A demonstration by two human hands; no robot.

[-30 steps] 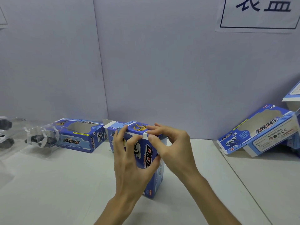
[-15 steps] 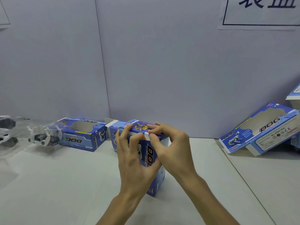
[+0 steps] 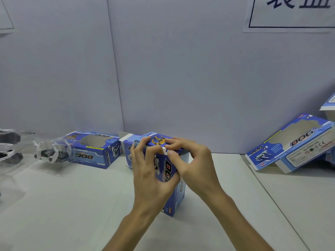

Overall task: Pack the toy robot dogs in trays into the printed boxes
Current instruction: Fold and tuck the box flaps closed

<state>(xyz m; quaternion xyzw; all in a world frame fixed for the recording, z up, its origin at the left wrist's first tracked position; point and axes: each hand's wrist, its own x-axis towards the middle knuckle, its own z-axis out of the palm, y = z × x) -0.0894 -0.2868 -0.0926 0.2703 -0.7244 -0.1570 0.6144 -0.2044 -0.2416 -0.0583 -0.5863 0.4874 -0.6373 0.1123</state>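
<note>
**A:** Two hands on this one. Past the trayed toy dog (image 3: 52, 153) far left, our left hand (image 3: 150, 171) wraps the upright box (image 3: 181, 192) in the middle.

**B:** Yep, our right hand (image 3: 195, 163) pinches the top flap (image 3: 157, 140). We should brace the box and tuck squarely.

The white table (image 3: 72, 205) carried an upright box (image 3: 181, 193) at its centre, a windowed box (image 3: 94, 154) lying at ten o'clock, a clear tray (image 3: 39, 164) holding a toy dog (image 3: 51, 153) at nine, and a tilted box (image 3: 290, 147) at three.
</note>
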